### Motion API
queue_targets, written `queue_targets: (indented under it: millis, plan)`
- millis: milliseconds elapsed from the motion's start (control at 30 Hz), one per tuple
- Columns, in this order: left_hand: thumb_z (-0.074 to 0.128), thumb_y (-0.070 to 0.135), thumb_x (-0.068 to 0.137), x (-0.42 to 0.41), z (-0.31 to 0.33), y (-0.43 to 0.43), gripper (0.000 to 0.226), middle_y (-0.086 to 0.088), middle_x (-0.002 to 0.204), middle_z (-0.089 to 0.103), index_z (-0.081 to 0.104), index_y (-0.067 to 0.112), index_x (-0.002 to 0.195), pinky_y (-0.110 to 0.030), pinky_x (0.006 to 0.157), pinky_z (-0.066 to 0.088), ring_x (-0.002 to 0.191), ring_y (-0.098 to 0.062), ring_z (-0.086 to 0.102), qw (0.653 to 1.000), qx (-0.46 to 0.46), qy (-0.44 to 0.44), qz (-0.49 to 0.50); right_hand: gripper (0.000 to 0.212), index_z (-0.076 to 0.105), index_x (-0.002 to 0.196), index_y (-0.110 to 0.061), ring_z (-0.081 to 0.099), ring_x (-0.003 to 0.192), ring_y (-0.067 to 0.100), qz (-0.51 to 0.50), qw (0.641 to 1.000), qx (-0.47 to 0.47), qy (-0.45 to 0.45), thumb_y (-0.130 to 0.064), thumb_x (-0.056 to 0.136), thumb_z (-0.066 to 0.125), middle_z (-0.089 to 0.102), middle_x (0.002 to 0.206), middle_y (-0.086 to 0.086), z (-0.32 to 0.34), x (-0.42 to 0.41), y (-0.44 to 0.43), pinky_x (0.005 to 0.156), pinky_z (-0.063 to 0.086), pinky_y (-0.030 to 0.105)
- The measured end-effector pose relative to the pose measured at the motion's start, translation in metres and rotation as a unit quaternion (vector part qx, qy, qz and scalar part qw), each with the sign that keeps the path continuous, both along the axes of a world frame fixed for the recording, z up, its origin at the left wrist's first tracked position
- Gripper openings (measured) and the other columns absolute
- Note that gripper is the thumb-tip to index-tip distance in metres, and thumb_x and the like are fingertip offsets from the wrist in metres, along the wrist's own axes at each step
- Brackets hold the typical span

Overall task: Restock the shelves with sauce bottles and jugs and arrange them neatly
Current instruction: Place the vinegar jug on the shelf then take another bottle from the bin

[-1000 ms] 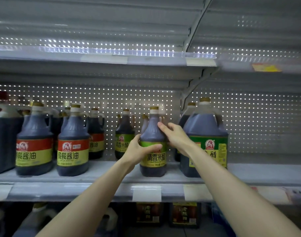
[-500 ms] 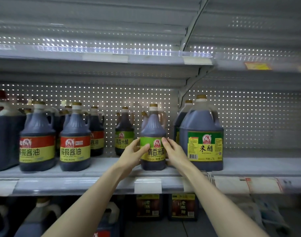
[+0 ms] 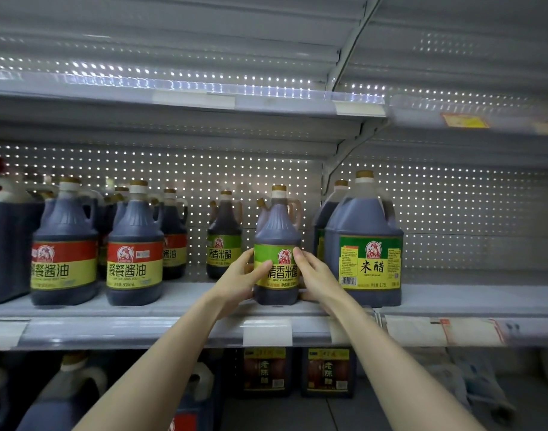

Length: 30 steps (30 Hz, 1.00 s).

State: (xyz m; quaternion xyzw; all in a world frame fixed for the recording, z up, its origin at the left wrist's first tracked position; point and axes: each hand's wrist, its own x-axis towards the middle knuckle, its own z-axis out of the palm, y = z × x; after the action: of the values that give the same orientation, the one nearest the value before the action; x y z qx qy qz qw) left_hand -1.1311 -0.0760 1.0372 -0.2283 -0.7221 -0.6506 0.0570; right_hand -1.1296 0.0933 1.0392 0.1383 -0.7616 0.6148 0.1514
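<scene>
Bottle (image 3: 277, 247) upright near shelf (image 3: 188, 297) front edge, clamped by left hand (image 3: 240, 281) at its 9 o'clock and right hand (image 3: 316, 275) at 3. Risk: a hard shove right bumps the jug (image 3: 364, 244); pulling forward tips it off.

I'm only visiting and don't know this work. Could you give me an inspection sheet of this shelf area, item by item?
Surface: grey middle shelf, with bottles standing upright along it.
Job's things: green-label bottle upright at the shelf front; large jug to its right; red-label bottles to its left, more behind them.
Clutter: nothing seen.
Hands: left hand and right hand hold the green-label bottle from either side, fingers on its label.
Cables: nothing seen.
Surroundings: perforated back panel; upper shelf above; dark bottles on the level below.
</scene>
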Motion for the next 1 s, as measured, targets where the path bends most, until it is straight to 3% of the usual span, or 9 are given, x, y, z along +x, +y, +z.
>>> queue_targets:
  millis: [100,333,500,633,767,833,1000]
  plan:
    - [0.052,0.026,0.097,0.0001,0.0017,0.0005,0.043,0.001,0.118,0.062,0.042,0.019,0.138,-0.023,0.069,0.049,0.101,-0.005,0.059,1.0,-0.005,0.0,0.001,0.042,0.052,0.133,-0.023,0.057,0.11,0.013,-0.005,1.0,0.002,0.009,-0.046,0.099,0.042,0.061,0.117,-0.005,0.0008,0.0009,0.0007,0.089,0.048,0.027]
    - [0.055,0.028,0.095,0.0004,0.0007,0.0027,0.045,-0.002,0.12,0.061,0.04,0.021,0.137,-0.023,0.069,0.05,0.103,-0.008,0.059,1.0,-0.015,0.015,0.022,0.039,0.052,0.132,-0.02,0.057,0.096,0.004,0.009,1.0,-0.012,0.004,-0.041,0.101,0.039,0.061,0.11,-0.007,0.0016,0.0031,0.0023,0.066,0.047,0.015]
    - [0.059,0.032,0.092,0.0017,0.0005,0.0039,0.048,-0.007,0.123,0.06,0.041,0.017,0.134,-0.03,0.079,0.052,0.11,-0.019,0.06,0.998,-0.024,0.017,0.052,0.039,0.051,0.133,-0.02,0.057,0.099,0.01,0.012,1.0,-0.027,-0.002,-0.04,0.102,0.039,0.061,0.116,-0.002,0.003,0.0035,0.0016,0.069,0.048,0.02]
    - [0.06,0.029,0.093,0.0058,0.002,0.0022,0.046,-0.004,0.119,0.061,0.042,0.017,0.133,-0.026,0.074,0.05,0.106,-0.015,0.06,0.999,-0.021,0.003,0.036,0.038,0.053,0.131,-0.022,0.058,0.106,0.015,0.016,0.999,-0.042,-0.009,-0.042,0.102,0.039,0.061,0.113,-0.005,0.0027,0.004,0.0014,0.075,0.049,0.026]
    - [0.06,0.026,0.093,0.0065,0.0031,-0.0011,0.051,-0.007,0.122,0.061,0.04,0.018,0.139,-0.034,0.083,0.05,0.11,-0.018,0.06,1.0,-0.018,-0.01,0.018,0.028,0.055,0.12,-0.027,0.059,0.102,0.014,0.025,0.998,-0.061,-0.017,-0.043,0.101,0.042,0.063,0.107,-0.009,0.0037,0.0035,0.0,0.08,0.053,0.035]
    - [0.058,0.025,0.094,0.0063,0.0041,-0.0009,0.052,-0.007,0.124,0.062,0.039,0.02,0.142,-0.035,0.085,0.048,0.112,-0.019,0.059,1.0,-0.022,-0.011,0.01,0.033,0.055,0.124,-0.025,0.059,0.107,0.017,0.02,0.998,-0.063,-0.016,-0.044,0.1,0.044,0.063,0.11,-0.008,0.0033,0.0022,0.0011,0.088,0.052,0.039]
    - [0.055,0.022,0.096,0.009,0.0057,0.0011,0.047,-0.004,0.117,0.064,0.04,0.02,0.141,-0.029,0.075,0.049,0.101,-0.012,0.061,1.0,-0.016,-0.021,-0.003,0.032,0.056,0.124,-0.024,0.059,0.1,0.008,0.016,0.998,-0.057,-0.004,-0.041,0.1,0.044,0.063,0.11,-0.007,0.0017,0.0032,0.0007,0.071,0.049,0.022]
